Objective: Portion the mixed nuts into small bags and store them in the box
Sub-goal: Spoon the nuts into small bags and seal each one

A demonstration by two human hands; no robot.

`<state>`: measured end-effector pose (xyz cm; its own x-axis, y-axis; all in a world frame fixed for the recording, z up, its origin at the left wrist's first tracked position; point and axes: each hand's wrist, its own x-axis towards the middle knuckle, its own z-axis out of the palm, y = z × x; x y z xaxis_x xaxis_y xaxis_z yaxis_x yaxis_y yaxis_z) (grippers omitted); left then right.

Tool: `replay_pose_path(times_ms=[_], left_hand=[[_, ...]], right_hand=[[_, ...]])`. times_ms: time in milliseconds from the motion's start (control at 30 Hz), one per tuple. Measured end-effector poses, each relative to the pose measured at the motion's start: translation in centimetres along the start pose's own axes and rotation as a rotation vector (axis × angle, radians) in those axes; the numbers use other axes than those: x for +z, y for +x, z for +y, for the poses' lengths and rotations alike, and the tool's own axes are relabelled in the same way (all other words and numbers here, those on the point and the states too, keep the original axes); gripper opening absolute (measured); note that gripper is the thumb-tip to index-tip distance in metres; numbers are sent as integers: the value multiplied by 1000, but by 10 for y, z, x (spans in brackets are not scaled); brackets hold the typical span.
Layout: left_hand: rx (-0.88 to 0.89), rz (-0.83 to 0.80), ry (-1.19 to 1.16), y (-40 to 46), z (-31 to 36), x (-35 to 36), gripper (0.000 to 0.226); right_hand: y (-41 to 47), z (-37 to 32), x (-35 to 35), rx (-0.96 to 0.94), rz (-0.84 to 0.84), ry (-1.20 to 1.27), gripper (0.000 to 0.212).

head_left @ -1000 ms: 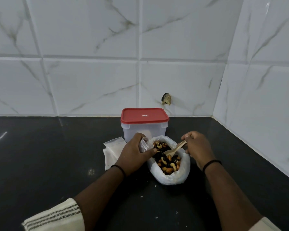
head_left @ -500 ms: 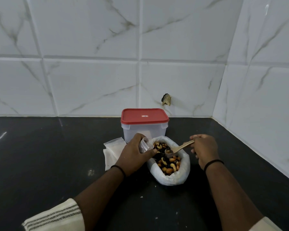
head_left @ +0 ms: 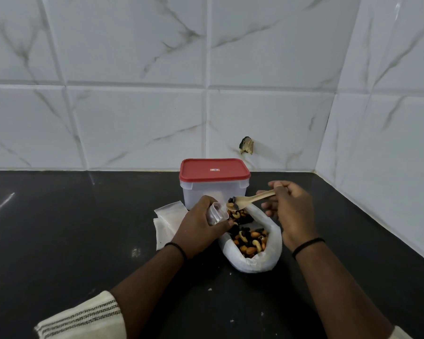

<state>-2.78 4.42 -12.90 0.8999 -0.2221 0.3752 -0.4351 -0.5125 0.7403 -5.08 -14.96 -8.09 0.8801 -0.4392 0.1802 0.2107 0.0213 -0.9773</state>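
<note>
A white bag of mixed nuts (head_left: 255,261) lies open on the black counter, nuts (head_left: 250,242) showing inside. My left hand (head_left: 201,228) grips a small clear bag (head_left: 217,214) with its mouth turned to the right. My right hand (head_left: 291,211) holds a wooden spoon (head_left: 249,200) carrying a few nuts, its bowl right at the mouth of the small bag. Behind them stands the clear box with a red lid (head_left: 214,171), closed.
A stack of empty small bags (head_left: 168,218) lies left of the box, partly under my left hand. White marble tiles form the back wall and the right wall (head_left: 389,143). A chipped hole (head_left: 246,145) marks the back wall.
My right hand has lifted the spoon out of the nut bag with a load of nuts and brought it up to the mouth of the small bag. My left hand stayed put.
</note>
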Motion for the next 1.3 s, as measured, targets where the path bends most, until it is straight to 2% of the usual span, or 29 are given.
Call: replay_pose_path(times_ms=[167,267,433,533,667,800,933,1133,1300], left_hand=[[-5,-1,-39,0,-1,1,38],[0,12,-27,1,-1,1,37],[3,19,-39,1,-1,1,36],[-3,10,-47,0,-1,0,38],[-2,19,-53,0,-1,0,38],[-5,28,-37,0,0,0,37],[-18,57,-50,-1,2,-2,35],[-48,65,-72,0,5,-3,33],[-55,61,-78,-1,5,-3,32]], right_hand=[[-14,-1,12,-168,-159,-22,17],[-18,-2,15,-282,-276,-131,17],[-17,-2,15,-338,-418,-172,25],[-13,-2,13,-341,-376,-144,21],[-5,1,6,-357,-233,-127,15],[1,4,3,-298,-82,-95,14],[8,11,0,-358,58,-242,13],[5,17,-1,-456,38,-540,11],[10,20,-4,-331,30,-576,14]])
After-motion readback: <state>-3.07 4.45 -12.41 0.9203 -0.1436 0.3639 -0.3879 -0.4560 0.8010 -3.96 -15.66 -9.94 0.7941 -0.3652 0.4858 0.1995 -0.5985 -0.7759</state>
